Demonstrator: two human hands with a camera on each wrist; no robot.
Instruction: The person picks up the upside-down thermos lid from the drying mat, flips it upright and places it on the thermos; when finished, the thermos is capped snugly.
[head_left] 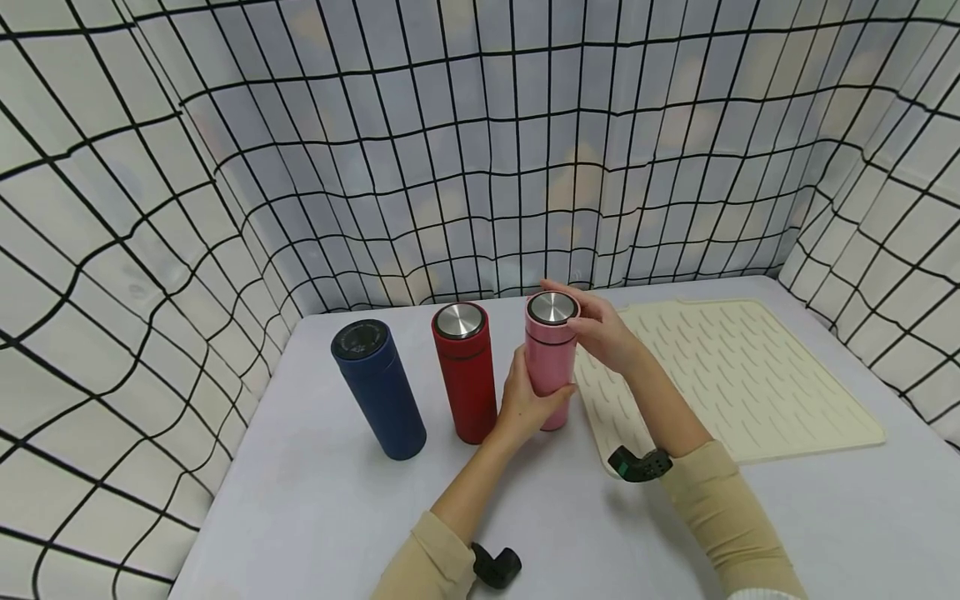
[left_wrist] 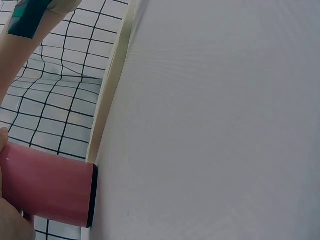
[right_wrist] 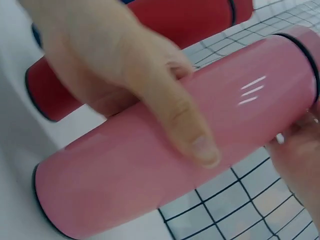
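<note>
A pink thermos bottle (head_left: 547,367) with a steel-topped lid (head_left: 552,307) stands upright between both hands, its base at or very close to the white table. My left hand (head_left: 525,406) grips the lower body, and its thumb lies across the pink side in the right wrist view. Around the lid curl the fingers and thumb of my right hand (head_left: 604,332). Just left of the left hand is a red thermos bottle (head_left: 467,379), also steel-topped. Farther left stands a blue thermos bottle (head_left: 381,392) with a dark lid. The left wrist view shows only the pink bottle's lower part (left_wrist: 50,185).
A cream ridged mat (head_left: 750,375) lies on the right of the table, close behind the right forearm. White table surface (head_left: 315,517) stretches in front of the bottles. Black netting (head_left: 517,167) over pale cloth encloses the back and sides.
</note>
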